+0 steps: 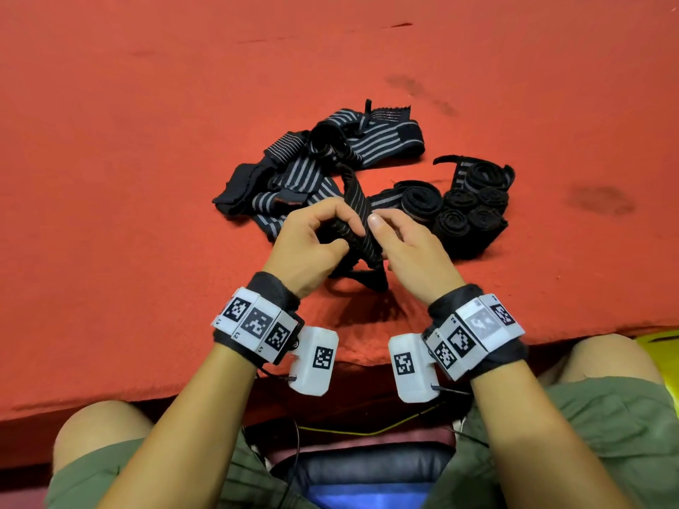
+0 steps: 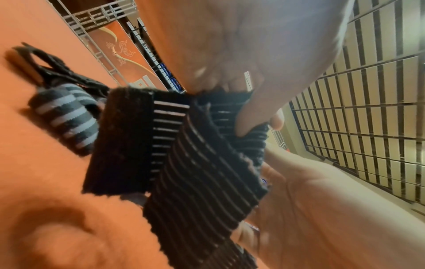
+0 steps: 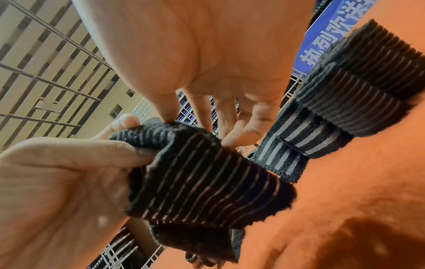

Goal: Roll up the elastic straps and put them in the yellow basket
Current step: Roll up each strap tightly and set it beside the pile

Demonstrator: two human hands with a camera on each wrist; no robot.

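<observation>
I hold a black elastic strap with thin pale stripes [image 1: 362, 222] [image 2: 202, 163] [image 3: 207, 178] just above the red cloth. My left hand [image 1: 347, 231] [image 3: 128, 138] pinches its rumpled upper part between thumb and curled fingers. My right hand [image 1: 382, 244] [image 2: 260, 125] pinches the same strap from the other side. The strap's black fuzzy end [image 2: 119, 142] hangs below my hands. A loose heap of unrolled striped straps [image 1: 330, 156] lies beyond my hands. Several rolled straps [image 1: 470, 207] stand together to the right. Only a corner of the yellow basket [image 1: 661, 343] shows at the right edge.
The red cloth [image 1: 147, 141] covers the table, its front edge close to my knees [image 1: 99, 431]. Wire shelving [image 2: 105, 16] and a blue banner [image 3: 326, 36] show in the wrist views beyond the table.
</observation>
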